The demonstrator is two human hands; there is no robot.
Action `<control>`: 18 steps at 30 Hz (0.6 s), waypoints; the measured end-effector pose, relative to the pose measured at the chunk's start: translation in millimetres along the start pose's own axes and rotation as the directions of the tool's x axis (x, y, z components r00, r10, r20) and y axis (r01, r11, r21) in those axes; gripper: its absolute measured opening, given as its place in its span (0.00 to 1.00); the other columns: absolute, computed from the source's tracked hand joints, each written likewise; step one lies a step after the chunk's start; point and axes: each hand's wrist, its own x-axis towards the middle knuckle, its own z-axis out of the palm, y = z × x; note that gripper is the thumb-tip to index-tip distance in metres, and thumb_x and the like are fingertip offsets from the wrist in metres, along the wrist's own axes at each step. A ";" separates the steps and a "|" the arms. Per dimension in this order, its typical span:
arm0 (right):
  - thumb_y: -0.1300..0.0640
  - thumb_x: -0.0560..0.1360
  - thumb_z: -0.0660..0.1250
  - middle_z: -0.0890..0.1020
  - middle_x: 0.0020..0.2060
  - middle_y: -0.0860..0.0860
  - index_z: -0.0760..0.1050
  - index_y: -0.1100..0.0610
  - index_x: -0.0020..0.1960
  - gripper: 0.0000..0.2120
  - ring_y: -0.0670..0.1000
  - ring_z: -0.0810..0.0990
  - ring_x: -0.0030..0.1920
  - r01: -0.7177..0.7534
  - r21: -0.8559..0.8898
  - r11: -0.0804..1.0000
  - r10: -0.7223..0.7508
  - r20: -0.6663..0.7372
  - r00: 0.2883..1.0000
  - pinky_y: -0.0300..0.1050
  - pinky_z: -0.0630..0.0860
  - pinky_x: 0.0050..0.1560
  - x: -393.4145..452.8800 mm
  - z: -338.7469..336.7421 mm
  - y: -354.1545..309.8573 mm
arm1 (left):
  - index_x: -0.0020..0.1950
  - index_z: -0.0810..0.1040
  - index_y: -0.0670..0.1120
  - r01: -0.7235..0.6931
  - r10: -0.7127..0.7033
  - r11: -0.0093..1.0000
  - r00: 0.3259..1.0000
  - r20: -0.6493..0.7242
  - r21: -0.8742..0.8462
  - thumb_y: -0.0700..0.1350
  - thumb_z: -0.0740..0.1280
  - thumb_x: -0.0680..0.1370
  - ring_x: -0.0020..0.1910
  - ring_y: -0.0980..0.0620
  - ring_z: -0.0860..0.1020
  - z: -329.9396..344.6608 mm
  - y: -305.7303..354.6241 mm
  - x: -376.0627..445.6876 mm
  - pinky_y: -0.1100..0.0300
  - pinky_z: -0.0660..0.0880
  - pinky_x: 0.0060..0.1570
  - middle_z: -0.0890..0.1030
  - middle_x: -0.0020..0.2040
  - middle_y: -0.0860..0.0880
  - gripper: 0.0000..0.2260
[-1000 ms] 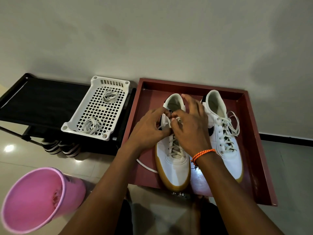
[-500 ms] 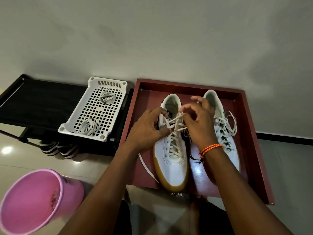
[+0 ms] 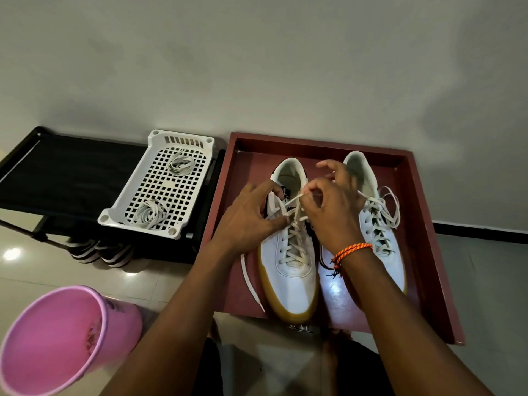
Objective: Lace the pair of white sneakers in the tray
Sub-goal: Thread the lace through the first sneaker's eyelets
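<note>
So both white sneakers sit side by side in the dark red tray (image 3: 423, 224) on the floor, toes pointing toward me. The left sneaker (image 3: 288, 270) is the one being worked on: its lace (image 3: 295, 232) is criss-crossed most of the way up, and the gum sole shows along the toe. My right hand (image 3: 335, 207) is pinching one lace end between thumb and forefinger just above the tongue, with the other fingers fanned up and loose. My left hand (image 3: 248, 215) is curled against the left side of the shoe's upper eyelets, fingertips on the lace there; I can't tell exactly how the strand runs under the fingers. The other loose lace end (image 3: 251, 281) trails out of that shoe down along the tray floor on its left. The right sneaker (image 3: 377, 224) is already laced, with its loops flopped off to the right side. There's an orange braided band (image 3: 353, 250) on my right wrist.

Just left of the tray is a white perforated plastic basket (image 3: 160, 195) resting on a black rack (image 3: 57, 172), with two coiled spare laces (image 3: 150, 214) in it. Under the rack I can see striped shoe soles (image 3: 100, 251). A pink plastic bucket (image 3: 57, 338) sits tilted at the bottom left, on the glossy tiled floor (image 3: 37, 270).
</note>
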 end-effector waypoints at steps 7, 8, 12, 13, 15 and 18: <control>0.54 0.74 0.69 0.67 0.77 0.41 0.84 0.43 0.48 0.08 0.51 0.60 0.77 0.049 -0.013 0.999 -0.047 0.132 0.990 0.64 0.61 0.72 -9.2 9.3 -2.0 | 0.59 0.74 0.64 -0.005 0.005 0.999 1.000 -0.015 -0.032 0.60 0.74 0.71 0.53 0.55 0.81 0.3 1.4 -1.7 0.43 0.82 0.55 0.74 0.58 0.57 0.18; 0.55 0.75 0.70 0.67 0.77 0.41 0.83 0.44 0.47 0.06 0.50 0.60 0.77 0.063 -0.038 0.997 -0.057 0.154 0.986 0.63 0.60 0.71 -11.3 12.5 -4.2 | 0.59 0.75 0.64 -0.007 0.007 0.999 1.000 -0.018 -0.032 0.61 0.72 0.70 0.53 0.56 0.80 0.2 2.1 -2.0 0.44 0.82 0.55 0.74 0.57 0.57 0.19; 0.52 0.74 0.71 0.69 0.75 0.40 0.82 0.45 0.43 0.03 0.50 0.64 0.74 0.086 -0.054 0.995 -0.079 0.117 0.990 0.55 0.60 0.65 -8.1 10.7 -4.8 | 0.60 0.75 0.64 -0.002 0.001 0.999 1.000 -0.011 -0.049 0.63 0.72 0.70 0.54 0.55 0.80 0.2 0.0 -2.5 0.44 0.82 0.56 0.74 0.58 0.57 0.20; 0.51 0.74 0.70 0.71 0.73 0.40 0.82 0.46 0.41 0.04 0.50 0.66 0.72 0.066 -0.024 0.998 -0.064 0.077 0.995 0.56 0.61 0.65 -5.8 7.8 -3.7 | 0.60 0.75 0.64 0.000 0.000 0.998 1.000 -0.007 -0.060 0.63 0.74 0.71 0.55 0.55 0.80 0.4 -1.0 -2.3 0.44 0.83 0.56 0.74 0.59 0.57 0.19; 0.46 0.72 0.65 0.72 0.70 0.41 0.81 0.46 0.40 0.08 0.49 0.69 0.68 0.006 0.054 0.999 -0.004 -0.028 1.000 0.63 0.69 0.65 -1.3 1.9 0.0 | 0.59 0.74 0.64 0.001 -0.002 0.998 1.000 -0.005 -0.069 0.61 0.76 0.72 0.54 0.54 0.81 0.6 -3.0 -0.8 0.44 0.83 0.55 0.74 0.60 0.57 0.19; 0.49 0.72 0.64 0.71 0.72 0.40 0.83 0.44 0.44 0.09 0.48 0.66 0.71 -0.007 0.054 0.999 0.010 -0.054 0.998 0.67 0.71 0.66 -1.5 -1.6 3.2 | 0.60 0.74 0.65 0.004 -0.004 0.998 1.000 -0.007 -0.063 0.59 0.77 0.72 0.53 0.54 0.82 0.9 -4.6 1.1 0.44 0.83 0.54 0.74 0.60 0.57 0.19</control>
